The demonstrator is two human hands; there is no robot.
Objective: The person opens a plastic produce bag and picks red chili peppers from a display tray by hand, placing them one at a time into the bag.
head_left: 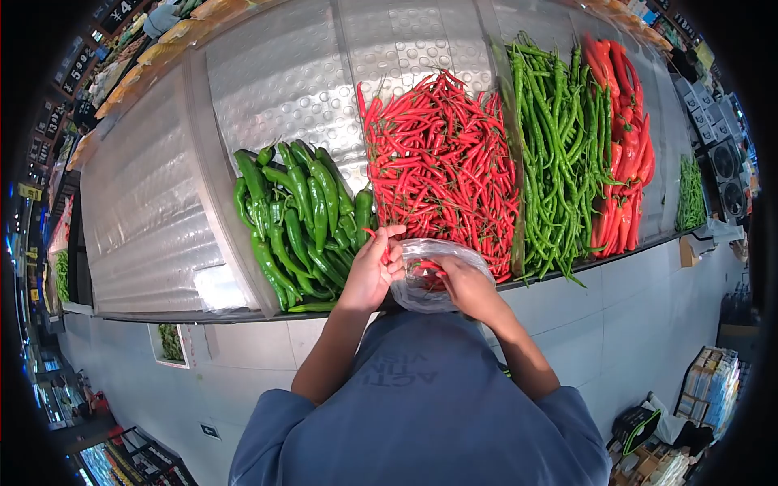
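Red chilies (446, 162) lie beyond the plastic bag (425, 302) — presumably held near for easy reach — left hand (371, 271) pinching one chili (385, 257), right hand (472, 290) curled at the bag's mouth, grip unclear.

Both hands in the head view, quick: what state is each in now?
Left hand: closed on a red chili pepper.
Right hand: at the clear plastic bag, fingertips partly hidden; its grip cannot be told.

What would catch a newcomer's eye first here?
Probably the red chili heap mid-stand, between plump green peppers on the left and slender green chilies on the right. Just below, the left hand pinches a red chili beside a plastic bag, the right hand at its mouth.
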